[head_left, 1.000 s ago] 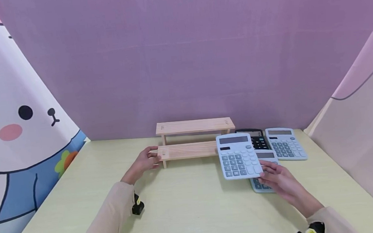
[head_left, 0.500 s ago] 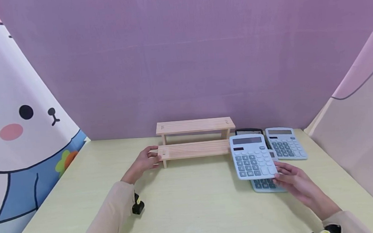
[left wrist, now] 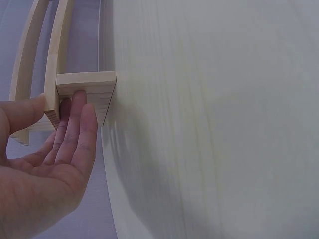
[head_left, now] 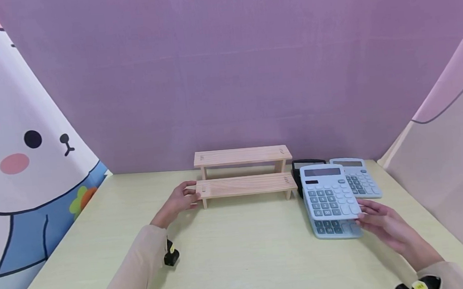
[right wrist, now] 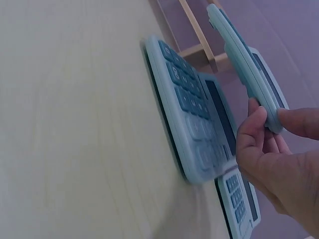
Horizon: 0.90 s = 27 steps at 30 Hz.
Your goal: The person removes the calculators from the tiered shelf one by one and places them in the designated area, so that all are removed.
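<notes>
My right hand pinches a light blue calculator by its lower right corner, thumb on top and fingers beneath. It is held above a second light blue calculator that lies on the table, hiding most of it from the head camera. In the right wrist view the held calculator is tilted, with a gap over the lying calculator. My left hand grips the left end of a two-tier wooden stand. In the left wrist view, the thumb lies on the lower shelf's end and the fingers reach under it.
A black calculator shows partly behind the held one. Another light blue calculator lies at the back right. The stand's upper shelf is near the purple backdrop. Pale wood table stretches in front.
My right hand has carried the light blue calculator to the right, away from in front of the stand and over the lying calculator. The left hand keeps its hold on the stand.
</notes>
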Each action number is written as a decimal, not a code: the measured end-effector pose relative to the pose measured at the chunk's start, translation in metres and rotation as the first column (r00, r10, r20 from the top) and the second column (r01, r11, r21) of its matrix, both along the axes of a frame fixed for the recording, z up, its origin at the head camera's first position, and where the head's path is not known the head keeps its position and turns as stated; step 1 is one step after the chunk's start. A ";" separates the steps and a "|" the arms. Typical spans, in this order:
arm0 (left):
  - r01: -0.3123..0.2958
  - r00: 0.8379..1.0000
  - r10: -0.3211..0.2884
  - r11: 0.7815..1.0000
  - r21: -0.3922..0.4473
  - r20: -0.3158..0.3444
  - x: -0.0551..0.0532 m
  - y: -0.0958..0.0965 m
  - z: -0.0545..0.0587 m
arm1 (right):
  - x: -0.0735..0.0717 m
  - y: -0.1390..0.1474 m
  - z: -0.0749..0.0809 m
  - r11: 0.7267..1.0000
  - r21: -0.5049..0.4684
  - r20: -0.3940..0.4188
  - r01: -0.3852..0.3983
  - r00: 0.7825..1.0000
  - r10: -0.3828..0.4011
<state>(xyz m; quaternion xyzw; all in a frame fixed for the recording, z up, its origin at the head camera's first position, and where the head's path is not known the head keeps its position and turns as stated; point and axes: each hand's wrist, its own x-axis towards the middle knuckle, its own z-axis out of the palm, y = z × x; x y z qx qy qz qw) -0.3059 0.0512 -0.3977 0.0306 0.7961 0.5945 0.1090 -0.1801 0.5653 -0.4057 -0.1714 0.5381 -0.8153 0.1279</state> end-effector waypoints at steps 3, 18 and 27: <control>0.003 1.000 -0.003 1.000 0.002 -0.003 0.000 0.000 0.000 | 0.000 0.008 -0.001 0.999 -0.025 -0.007 -0.025 1.000 0.024; 0.002 1.000 -0.002 1.000 -0.001 0.003 -0.001 -0.001 -0.001 | 0.003 0.040 -0.001 0.982 -0.119 -0.024 -0.148 0.989 0.146; -0.001 1.000 0.001 1.000 0.000 0.000 -0.001 -0.001 -0.002 | 0.008 0.059 -0.002 0.973 -0.147 -0.036 -0.175 0.984 0.172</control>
